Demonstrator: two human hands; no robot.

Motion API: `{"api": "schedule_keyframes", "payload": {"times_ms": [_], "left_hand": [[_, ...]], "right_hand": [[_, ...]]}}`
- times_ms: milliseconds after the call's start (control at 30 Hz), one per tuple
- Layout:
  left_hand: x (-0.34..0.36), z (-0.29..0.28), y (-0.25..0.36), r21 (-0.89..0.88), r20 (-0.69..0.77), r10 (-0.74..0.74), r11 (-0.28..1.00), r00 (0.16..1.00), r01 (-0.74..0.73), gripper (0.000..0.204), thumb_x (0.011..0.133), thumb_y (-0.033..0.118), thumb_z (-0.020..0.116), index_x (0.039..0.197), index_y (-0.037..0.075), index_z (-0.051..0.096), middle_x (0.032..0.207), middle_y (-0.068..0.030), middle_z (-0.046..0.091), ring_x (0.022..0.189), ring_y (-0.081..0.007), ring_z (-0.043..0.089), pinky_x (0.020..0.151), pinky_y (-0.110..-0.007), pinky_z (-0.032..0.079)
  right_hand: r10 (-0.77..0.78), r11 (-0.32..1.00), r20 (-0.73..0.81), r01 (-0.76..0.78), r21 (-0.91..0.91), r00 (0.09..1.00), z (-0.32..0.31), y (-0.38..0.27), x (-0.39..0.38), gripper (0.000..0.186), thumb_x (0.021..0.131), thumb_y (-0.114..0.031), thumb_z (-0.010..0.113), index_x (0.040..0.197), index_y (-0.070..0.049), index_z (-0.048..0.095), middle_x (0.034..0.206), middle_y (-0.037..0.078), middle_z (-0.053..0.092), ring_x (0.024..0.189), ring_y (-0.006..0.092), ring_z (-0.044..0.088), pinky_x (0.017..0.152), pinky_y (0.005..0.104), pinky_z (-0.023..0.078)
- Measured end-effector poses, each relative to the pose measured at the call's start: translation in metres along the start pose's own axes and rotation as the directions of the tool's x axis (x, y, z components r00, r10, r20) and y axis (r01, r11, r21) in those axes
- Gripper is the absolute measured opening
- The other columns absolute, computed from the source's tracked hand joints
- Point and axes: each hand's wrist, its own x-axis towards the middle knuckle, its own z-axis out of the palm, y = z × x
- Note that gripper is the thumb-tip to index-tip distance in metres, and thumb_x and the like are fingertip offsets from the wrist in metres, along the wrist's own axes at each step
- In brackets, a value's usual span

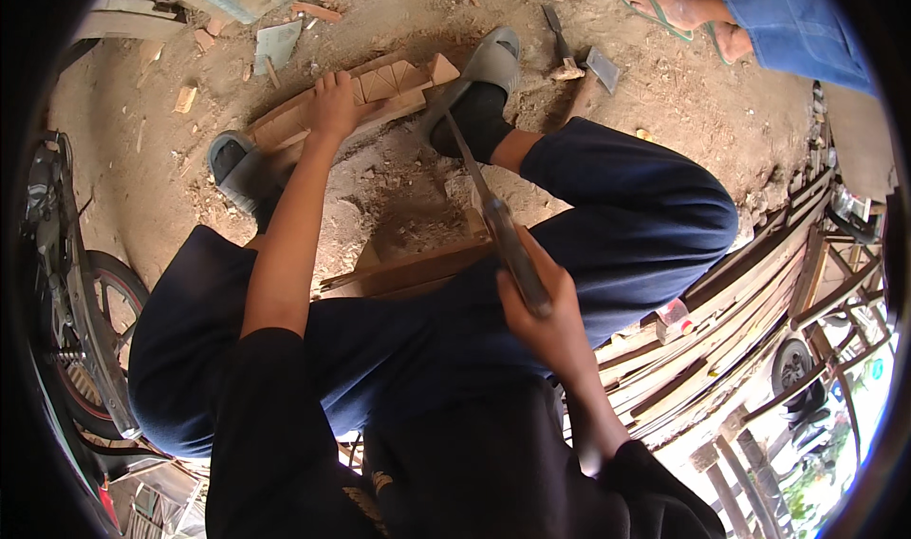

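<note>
A wooden beam (387, 84) with triangles marked or cut along it lies on the ground between my feet. My left hand (332, 110) bears down on it, fingers bent over its upper edge. In my right hand (548, 316) is a long, thin-bladed hand tool (512, 245) with a dark handle, fingers wrapped round that handle. Its narrow blade points up and left toward the beam's right end, beside my right foot. I cannot tell whether the tip touches anything. My grey sandals (493, 65) stand at either end of the beam.
A dark-handled tool (558, 38) and a flat grey metal piece (603, 68) lie beyond my right foot. Another person's sandalled foot (664, 8) is at the upper right. A motorcycle wheel (104, 340) stands at left; stacked wooden strips (731, 325) and a plastic bottle (675, 319) lie right.
</note>
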Motion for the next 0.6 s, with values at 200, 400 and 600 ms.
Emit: {"api": "schedule_keyframes", "payload": {"times_ms": [200, 400, 600], "left_hand": [[0.002, -0.007, 0.019, 0.007, 0.014, 0.003, 1.0, 1.0, -0.003, 0.089, 0.074, 0.081, 0.066, 0.113, 0.001, 0.055, 0.117, -0.019, 0.059, 0.115, -0.0355, 0.056, 0.095, -0.049, 0.045], [0.007, 0.003, 0.006, 0.012, -0.048, 0.035, 0.999, 0.998, -0.034, 0.09, 0.074, 0.083, 0.064, 0.109, 0.001, 0.056, 0.113, -0.0182, 0.06, 0.111, -0.0348, 0.057, 0.093, -0.048, 0.046], [0.003, -0.005, 0.013, 0.024, -0.006, 0.016, 1.0, 1.0, -0.016, 0.092, 0.073, 0.083, 0.064, 0.111, 0.0, 0.056, 0.113, -0.0186, 0.061, 0.111, -0.0352, 0.058, 0.094, -0.047, 0.046]], "right_hand": [[-0.106, 0.992, -0.046, 0.102, -0.076, 0.993, 0.007, 0.013, 0.013, 0.053, 0.09, 0.001, 0.057, 0.142, 0.006, 0.048, 0.088, 0.027, 0.067, 0.083, 0.0355, 0.072, 0.074, 0.0331, 0.053], [-0.104, 0.994, -0.033, 0.103, -0.039, 0.994, -0.003, 0.005, -0.001, 0.053, 0.089, 0.0, 0.059, 0.14, 0.008, 0.048, 0.09, 0.03, 0.067, 0.084, 0.0404, 0.071, 0.075, 0.036, 0.054], [-0.082, 0.995, -0.031, 0.079, -0.068, 0.996, 0.013, 0.014, 0.026, 0.054, 0.088, 0.0, 0.06, 0.14, 0.008, 0.049, 0.086, 0.029, 0.066, 0.084, 0.0414, 0.071, 0.076, 0.0363, 0.054]]}}
